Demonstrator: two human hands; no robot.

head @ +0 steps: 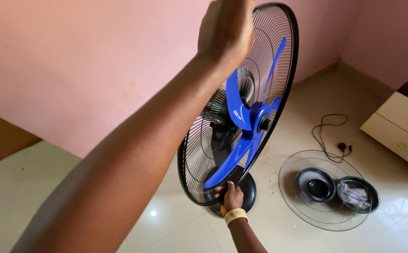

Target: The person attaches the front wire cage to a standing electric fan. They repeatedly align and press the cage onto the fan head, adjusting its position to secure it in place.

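Firmly, both hands (227, 33) grip the round black wire guard (199, 154) around glossy blue blades (241, 117).

— What carries everything here?
— A pale, glossy tiled floor (176, 229).
— What lies on it?
— The fan's round black base (249, 191) stands on it. To the right, a round wire grille (302, 206) lies flat, with two dark round caps (315, 183) resting on it. Beyond that, a black cord with its plug (341, 146) trails loosely. A cream cabinet (400, 126) stands at the far right.
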